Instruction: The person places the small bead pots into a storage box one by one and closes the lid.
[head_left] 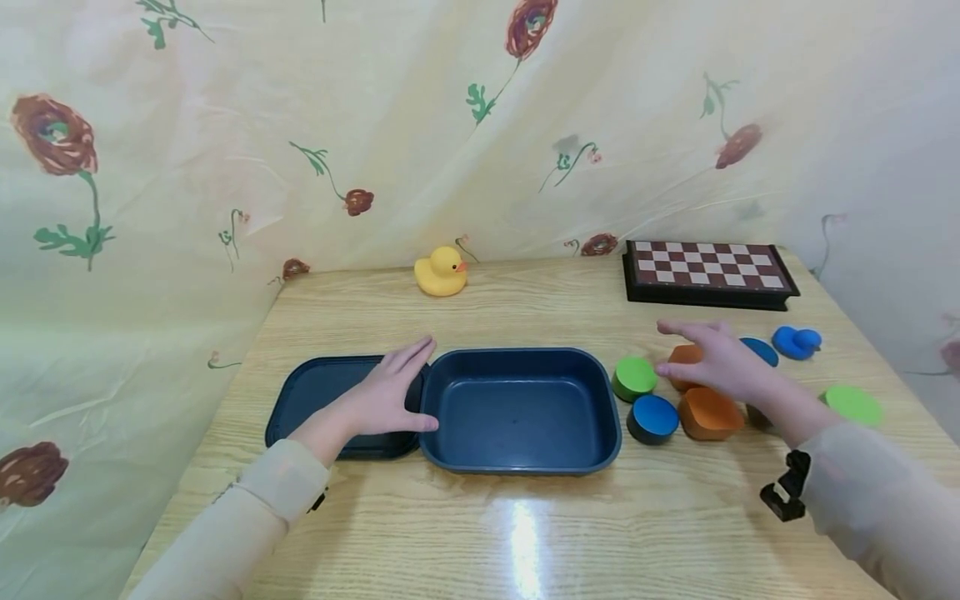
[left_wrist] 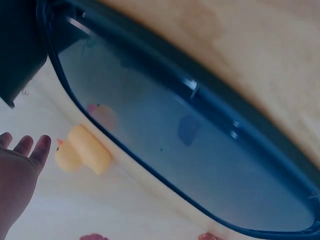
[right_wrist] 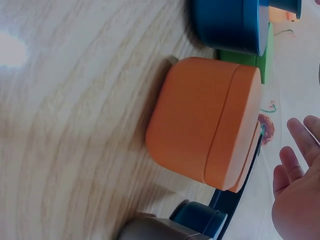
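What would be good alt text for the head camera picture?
A person's left hand hovers over a dark lid beside a navy tub, while the right hand hovers over small orange, green and blue containers on a wood-grain table. A yellow rubber duck and a checkered game board sit behind.

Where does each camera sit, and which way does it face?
Head: on the head, facing forward and down at the tray; left hand, right hand and sleeves show.
Left wrist: worn there, toward lid and duck; its hand partly shows.
Right wrist: worn there, toward an orange box; its hand partly shows.
Head and left wrist share the duck.
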